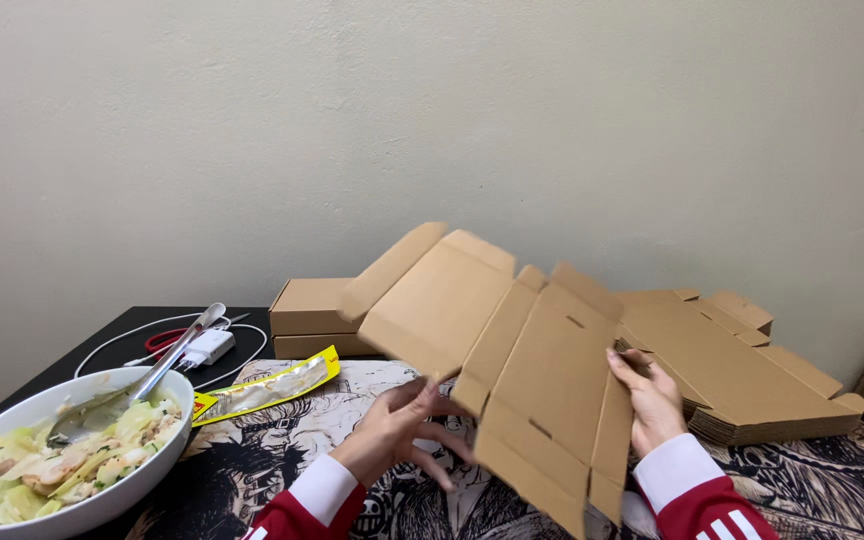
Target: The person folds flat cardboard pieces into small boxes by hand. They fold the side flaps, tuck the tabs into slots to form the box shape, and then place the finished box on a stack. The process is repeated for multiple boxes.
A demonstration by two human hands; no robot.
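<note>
A flat, die-cut brown cardboard box blank (512, 370) is held tilted in the middle of the frame, its upper flaps reaching toward the wall and its lower corner dropping to the bottom edge. The left hand (402, 430) is set under the blank's lower left edge with the fingers spread and curled loosely against the underside. The right hand (652, 400) is closed on the blank's right edge, the thumb lying on the top face and the fingers hidden behind it.

Just behind the right hand, at the right of the frame, a stack of flat brown cardboard blanks (742, 385) is seen lying on the printed black-and-white table cover (282, 450); the stack's edge sits very near the held blank. Behind the blank, at centre left, two folded brown cardboard boxes (312, 318) are stacked against the wall. A yellow and silver foil packet (272, 387) lies in front of them. At the lower left, a white bowl of salad (162, 470) with a metal spoon (152, 375) is cut by the frame edge. Open cover is left between the bowl and the left hand.
</note>
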